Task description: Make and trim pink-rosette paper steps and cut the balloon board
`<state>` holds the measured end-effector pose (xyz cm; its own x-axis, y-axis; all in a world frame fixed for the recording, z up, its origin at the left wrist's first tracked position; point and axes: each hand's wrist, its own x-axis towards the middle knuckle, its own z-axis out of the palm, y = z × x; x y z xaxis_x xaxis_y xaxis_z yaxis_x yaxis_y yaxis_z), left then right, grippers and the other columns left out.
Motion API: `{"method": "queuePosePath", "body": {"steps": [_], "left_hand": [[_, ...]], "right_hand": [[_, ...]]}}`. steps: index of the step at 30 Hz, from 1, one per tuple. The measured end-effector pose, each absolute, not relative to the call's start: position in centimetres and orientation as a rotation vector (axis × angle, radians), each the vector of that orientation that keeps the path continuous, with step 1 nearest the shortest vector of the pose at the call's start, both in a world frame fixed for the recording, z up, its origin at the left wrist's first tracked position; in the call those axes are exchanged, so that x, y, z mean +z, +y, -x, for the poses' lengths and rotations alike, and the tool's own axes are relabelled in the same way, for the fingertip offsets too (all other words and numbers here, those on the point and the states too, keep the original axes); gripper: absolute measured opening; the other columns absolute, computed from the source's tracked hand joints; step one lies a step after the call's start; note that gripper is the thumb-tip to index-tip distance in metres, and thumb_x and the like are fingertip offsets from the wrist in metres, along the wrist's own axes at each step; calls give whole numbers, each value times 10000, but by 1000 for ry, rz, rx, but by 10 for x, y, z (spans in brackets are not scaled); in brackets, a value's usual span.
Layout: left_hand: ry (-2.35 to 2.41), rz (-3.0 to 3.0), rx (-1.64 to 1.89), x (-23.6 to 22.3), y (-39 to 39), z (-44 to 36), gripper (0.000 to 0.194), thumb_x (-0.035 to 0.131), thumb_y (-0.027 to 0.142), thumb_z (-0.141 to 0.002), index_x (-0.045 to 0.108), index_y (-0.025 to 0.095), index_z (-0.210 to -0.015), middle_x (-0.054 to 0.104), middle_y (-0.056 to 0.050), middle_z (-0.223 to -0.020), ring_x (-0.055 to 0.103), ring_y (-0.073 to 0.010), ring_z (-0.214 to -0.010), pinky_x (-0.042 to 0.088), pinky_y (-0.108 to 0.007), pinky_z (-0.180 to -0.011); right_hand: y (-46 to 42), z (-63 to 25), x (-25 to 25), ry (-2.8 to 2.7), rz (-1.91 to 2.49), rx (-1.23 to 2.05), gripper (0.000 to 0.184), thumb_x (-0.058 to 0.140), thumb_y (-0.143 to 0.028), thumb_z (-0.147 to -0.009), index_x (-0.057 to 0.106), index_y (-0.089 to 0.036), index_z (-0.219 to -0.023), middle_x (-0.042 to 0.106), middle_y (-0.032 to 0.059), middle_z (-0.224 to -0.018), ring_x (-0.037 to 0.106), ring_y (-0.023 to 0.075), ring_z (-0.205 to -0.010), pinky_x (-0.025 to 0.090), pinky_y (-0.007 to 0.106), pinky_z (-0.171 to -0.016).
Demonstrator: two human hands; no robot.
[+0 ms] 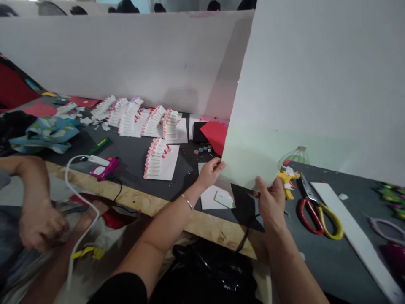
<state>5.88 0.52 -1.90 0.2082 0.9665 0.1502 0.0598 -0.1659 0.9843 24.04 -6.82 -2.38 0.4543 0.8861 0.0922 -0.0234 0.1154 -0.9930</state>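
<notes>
The white partition [110,59] stands at 12 o'clock behind a dark grey work table [133,156] w/ a plywood edge [142,198]. A large white sheet [316,84] fills 1 to 3 o'clock, standing upright and a little tilted. For a good hold, both hands should stay low and well apart on the sheet, w/ firm but soft pressure, so the edge does not bend or crease. The left hand [209,174] is at the sheet's lower-left corner, and the right hand [268,198] is further along the same lower edge, toward 4 o'clock. The hands are apart from each other, each closed on the sheet, but I cannot tell the exact finger position behind it. Rows of white paper strips [156,160] w/ red marks lie at 11 o'clock. Scissors [316,215] w/ red and yellow handles lie at 4 o'clock, and a magenta glue gun [104,166] lies at 9 o'clock. A co-worker's hands [41,223] work at 8 o'clock, well apart from the person's own. A thin bangle [187,202] sits on the left wrist
</notes>
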Motion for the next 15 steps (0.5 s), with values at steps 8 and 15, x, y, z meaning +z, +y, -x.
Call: {"method": "queuePosePath", "body": {"steps": [8,15], "left_hand": [[999,-1442,906,-27,-3,-61,351,482,559,-873,448,219,-795,504,62,-602,495,-91,-442,341,-218,-443],[898,-1488,908,-30,-1,-58,330,525,504,-861,383,229,-748,442,80,-578,446,-89,-488,356,-231,-505]], "right_hand": [[-67,-236,-21,-800,1228,716,347,716,-442,-779,534,-220,-974,562,-29,-790,427,64,-520,359,166,-412],[-69,-236,-17,-792,1227,737,330,710,-437,-795,541,-227,-984,582,-26,-808,469,75,-526,396,194,-418]]}}
